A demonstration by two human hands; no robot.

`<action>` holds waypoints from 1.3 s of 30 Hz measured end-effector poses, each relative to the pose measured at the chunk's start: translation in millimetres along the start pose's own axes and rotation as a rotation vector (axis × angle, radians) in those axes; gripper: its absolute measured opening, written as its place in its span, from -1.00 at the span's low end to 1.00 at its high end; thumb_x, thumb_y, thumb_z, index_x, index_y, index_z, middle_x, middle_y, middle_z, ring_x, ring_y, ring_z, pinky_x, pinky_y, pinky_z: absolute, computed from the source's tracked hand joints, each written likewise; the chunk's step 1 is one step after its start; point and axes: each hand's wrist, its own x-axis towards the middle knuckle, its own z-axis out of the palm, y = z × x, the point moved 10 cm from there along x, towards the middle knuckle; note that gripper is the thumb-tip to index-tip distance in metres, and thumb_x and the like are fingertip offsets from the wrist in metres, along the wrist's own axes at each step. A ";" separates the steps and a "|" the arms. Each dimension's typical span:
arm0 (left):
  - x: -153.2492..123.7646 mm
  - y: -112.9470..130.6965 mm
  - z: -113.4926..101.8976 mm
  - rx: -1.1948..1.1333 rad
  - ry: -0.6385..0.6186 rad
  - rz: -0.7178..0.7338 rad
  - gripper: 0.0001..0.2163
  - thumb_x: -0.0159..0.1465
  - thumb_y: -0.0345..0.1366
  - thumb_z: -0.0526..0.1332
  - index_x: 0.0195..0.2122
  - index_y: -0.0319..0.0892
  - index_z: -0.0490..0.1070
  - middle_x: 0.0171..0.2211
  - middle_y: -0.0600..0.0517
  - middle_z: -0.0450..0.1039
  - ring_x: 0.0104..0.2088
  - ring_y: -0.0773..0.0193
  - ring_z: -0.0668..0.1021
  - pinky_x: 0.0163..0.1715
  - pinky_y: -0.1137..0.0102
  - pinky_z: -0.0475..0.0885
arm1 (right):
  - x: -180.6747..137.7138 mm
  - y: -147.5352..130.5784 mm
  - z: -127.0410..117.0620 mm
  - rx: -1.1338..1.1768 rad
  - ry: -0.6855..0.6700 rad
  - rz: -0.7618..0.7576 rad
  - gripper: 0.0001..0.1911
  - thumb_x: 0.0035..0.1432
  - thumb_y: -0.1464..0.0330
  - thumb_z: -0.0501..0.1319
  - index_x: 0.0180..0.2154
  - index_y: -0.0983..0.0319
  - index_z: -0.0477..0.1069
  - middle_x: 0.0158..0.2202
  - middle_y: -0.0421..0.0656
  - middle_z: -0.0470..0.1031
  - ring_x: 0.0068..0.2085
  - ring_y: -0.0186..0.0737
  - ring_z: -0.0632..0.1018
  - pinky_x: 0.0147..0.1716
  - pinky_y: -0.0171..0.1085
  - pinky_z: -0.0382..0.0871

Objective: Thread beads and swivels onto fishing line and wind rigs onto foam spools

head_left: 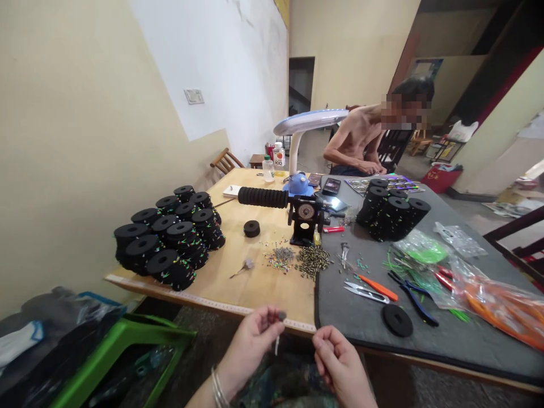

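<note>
Foam stacks (168,235): black ring-shaped discs in columns on the left of the table (280,289), well apart from both hands.
Loose disc (251,229): flat on the wood, right of the stacks and beyond the left hand.
Left hand (257,334): at the near edge of the table, next to the tape strip (204,300); thumb and forefinger pinched on a small grey piece (282,315).
Grey piece position: at the tips of the left fingers, on their right side, toward the opposite hand; partly hidden by the grip.
White strand (277,344): directly below the left fingertips; long axis nearly upright. Whether it joins the grey piece cannot be told.
Bead piles (313,262): on the table, beyond the gap between the hands, at the foot of the black clamp device (304,218).
Hand-to-piece relation: left hand in contact; right hand apart, across a gap to the right and slightly lower.
Right hand (338,362): near the front edge of the grey mat (348,317); thumb and forefinger drawn together, other fingers curled. Whether a fine thread is gripped cannot be told.
Snips (365,292): on the mat, beyond the right hand.
Pliers (412,297): farther right, beyond another black disc (397,321).
</note>
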 end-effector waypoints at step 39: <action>-38.6 -60.8 77.6 -0.413 -0.205 -0.256 -0.73 0.10 -0.14 0.32 -0.36 -0.20 0.32 -0.52 0.09 0.39 -0.49 0.34 0.48 -0.52 0.47 0.32 | -7.7 11.0 10.9 0.007 -0.055 -0.045 -0.53 -0.03 -0.05 0.25 -0.45 0.22 0.24 -0.75 -0.40 0.21 -0.71 -0.48 0.18 -0.72 -0.48 -0.03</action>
